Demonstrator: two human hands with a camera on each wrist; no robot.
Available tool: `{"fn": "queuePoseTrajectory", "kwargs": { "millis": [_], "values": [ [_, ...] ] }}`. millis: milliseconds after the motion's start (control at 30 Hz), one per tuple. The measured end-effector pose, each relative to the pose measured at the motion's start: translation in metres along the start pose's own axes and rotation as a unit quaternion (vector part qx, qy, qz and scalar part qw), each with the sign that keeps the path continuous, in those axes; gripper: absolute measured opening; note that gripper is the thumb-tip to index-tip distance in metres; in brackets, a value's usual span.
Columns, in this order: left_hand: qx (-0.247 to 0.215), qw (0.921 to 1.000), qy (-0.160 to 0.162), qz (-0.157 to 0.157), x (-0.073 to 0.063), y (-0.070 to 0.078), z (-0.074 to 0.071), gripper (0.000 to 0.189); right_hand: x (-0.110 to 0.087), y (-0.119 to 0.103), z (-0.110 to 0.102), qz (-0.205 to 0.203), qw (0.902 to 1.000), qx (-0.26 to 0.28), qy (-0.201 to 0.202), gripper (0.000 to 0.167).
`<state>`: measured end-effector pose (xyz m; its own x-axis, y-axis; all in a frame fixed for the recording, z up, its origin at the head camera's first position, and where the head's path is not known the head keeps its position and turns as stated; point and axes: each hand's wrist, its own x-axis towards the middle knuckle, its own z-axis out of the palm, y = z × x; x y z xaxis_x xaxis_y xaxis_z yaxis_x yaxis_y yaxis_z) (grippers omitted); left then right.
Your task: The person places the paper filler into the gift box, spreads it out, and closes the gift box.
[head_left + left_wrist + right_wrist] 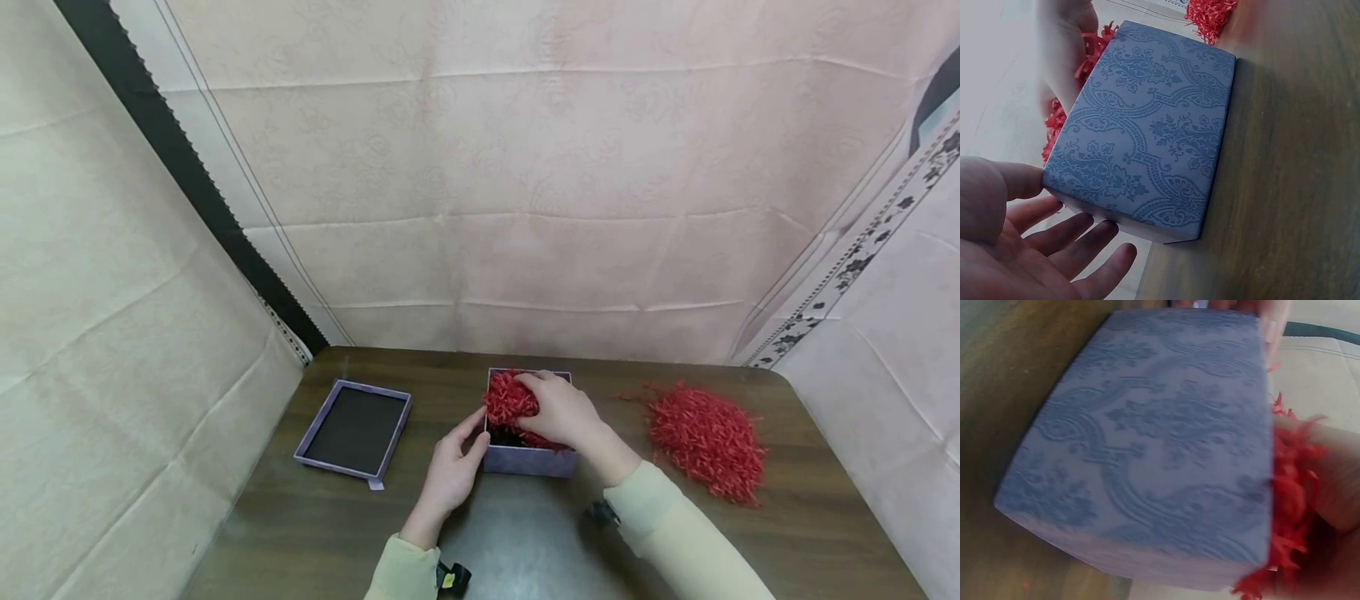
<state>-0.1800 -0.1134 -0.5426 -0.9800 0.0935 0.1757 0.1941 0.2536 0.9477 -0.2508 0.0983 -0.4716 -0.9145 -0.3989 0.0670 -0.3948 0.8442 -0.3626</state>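
Note:
A lidless purple-blue box point(529, 462) with a damask pattern stands on the table, red shredded paper point(512, 398) heaped inside and some dark interior showing. At the box's left side is my left hand point(453, 468); in the left wrist view its thumb and fingers point(1041, 182) touch the end wall near a corner, fairly straight. My right hand point(558, 410) reaches into the box from the right, thumb and fingers curved round a clump of the paper; its fingertips are partly hidden. In the right wrist view, red strands point(1291, 487) stick out over the box's rim beside that hand.
A shallow box lid point(356, 429) lies inside-up at the left, dark inside, with a small ribbon tab point(376, 484). Right of the box is a loose pile of red shredded paper point(708, 442). Pale cloth point(540, 250) hangs behind the wooden table point(525, 542) and along both sides.

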Motion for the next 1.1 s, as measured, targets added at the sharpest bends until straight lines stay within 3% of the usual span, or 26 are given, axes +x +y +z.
{"fn": "queuePoseTrajectory", "kwargs": {
  "millis": [200,433,700,833,1100],
  "values": [
    [-0.006,1.0000,-0.003,0.005,0.002,-0.001,0.000,0.047,-0.006,0.005,-0.017,-0.020,0.9992,0.021,-0.027,0.079],
    [0.000,1.0000,0.000,0.001,0.003,-0.004,0.000,0.047,-0.006,0.012,-0.026,-0.075,0.9938,0.046,-0.068,0.068],
    [-0.005,1.0000,0.001,-0.004,0.002,-0.004,0.000,0.046,0.004,0.014,-0.010,-0.117,0.9859,0.039,-0.114,0.068],
    [-0.005,1.0000,0.001,-0.005,0.001,-0.003,0.000,0.047,0.009,0.016,0.000,-0.129,0.9843,0.000,-0.121,0.066],
    [-0.003,1.0000,0.000,-0.004,0.000,-0.001,0.003,0.047,0.016,0.021,0.016,-0.099,0.9881,-0.062,-0.100,0.053]
  ]
}}
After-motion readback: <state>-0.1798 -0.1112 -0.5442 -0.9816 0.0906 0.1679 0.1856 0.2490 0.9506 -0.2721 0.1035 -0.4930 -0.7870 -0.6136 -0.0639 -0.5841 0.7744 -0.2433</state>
